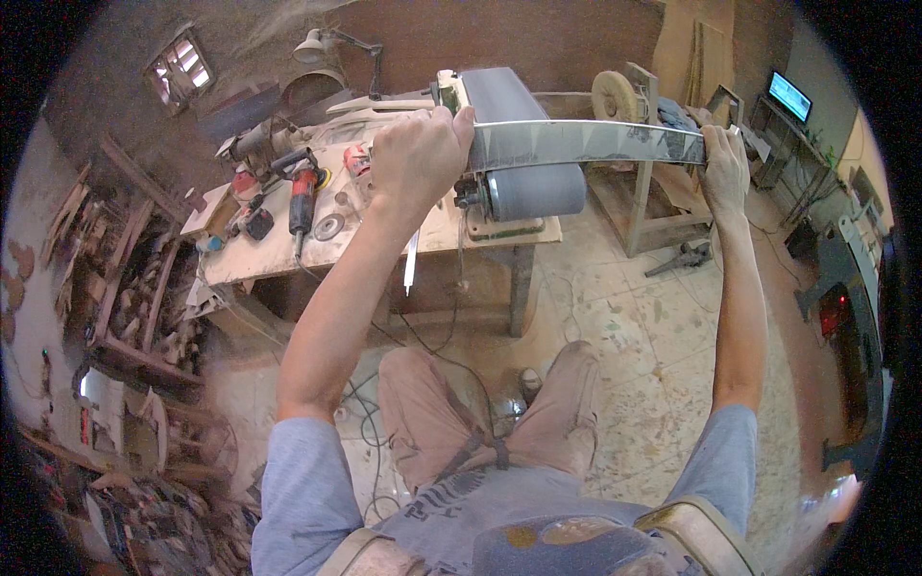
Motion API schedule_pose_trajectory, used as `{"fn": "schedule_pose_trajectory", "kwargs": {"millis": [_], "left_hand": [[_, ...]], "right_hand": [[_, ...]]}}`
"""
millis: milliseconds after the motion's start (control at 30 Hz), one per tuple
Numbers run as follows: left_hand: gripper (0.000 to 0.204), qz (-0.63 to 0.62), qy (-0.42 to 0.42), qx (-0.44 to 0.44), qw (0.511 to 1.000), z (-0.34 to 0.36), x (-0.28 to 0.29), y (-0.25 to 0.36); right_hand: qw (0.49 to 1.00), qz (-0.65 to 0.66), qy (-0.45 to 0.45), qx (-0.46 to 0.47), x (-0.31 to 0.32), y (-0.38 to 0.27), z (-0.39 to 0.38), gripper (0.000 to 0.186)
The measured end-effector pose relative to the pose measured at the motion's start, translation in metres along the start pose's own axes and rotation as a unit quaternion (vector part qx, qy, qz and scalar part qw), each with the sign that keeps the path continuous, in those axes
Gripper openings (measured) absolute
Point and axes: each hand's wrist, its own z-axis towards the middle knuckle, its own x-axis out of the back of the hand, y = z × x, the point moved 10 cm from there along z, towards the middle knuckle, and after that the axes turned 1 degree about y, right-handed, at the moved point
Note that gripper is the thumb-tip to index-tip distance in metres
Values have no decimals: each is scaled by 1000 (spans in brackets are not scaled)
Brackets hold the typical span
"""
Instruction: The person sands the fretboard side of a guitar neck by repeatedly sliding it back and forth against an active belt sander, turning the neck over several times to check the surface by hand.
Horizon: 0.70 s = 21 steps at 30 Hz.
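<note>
A long, slightly curved grey strip [586, 144] with a pale edge and triangle-shaped markings stretches between my two hands. My left hand [420, 154] is closed round its left end, and my right hand [726, 173] grips the right end. Directly behind and below the strip is a belt sander with a wide grey belt [504, 93] and its near end roller [536, 194]. Whether strip and belt touch, I cannot tell. What my fingers do on the far side of the strip is hidden.
The sander stands on a dusty workbench [355, 235] with an orange-and-black angle grinder [304, 197], a disc [329, 227] and a desk lamp [310, 48]. A buffing wheel [613, 96] on a wooden stand is to the right. Cables [451, 350] trail beneath the bench; cluttered shelves [144, 278] line the left.
</note>
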Motion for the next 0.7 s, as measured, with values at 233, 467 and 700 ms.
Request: {"fn": "schedule_pose_trajectory", "kwargs": {"millis": [233, 467, 700], "left_hand": [[55, 2, 33, -37, 999, -1, -3, 2], [46, -20, -100, -49, 994, 1, -25, -4], [30, -3, -233, -152, 961, -4, -34, 9]], "right_hand": [[1000, -9, 13, -7, -4, 6, -3, 20], [998, 39, -20, 33, -3, -2, 1, 38], [984, 98, -150, 7, -38, 9, 0, 44]]}}
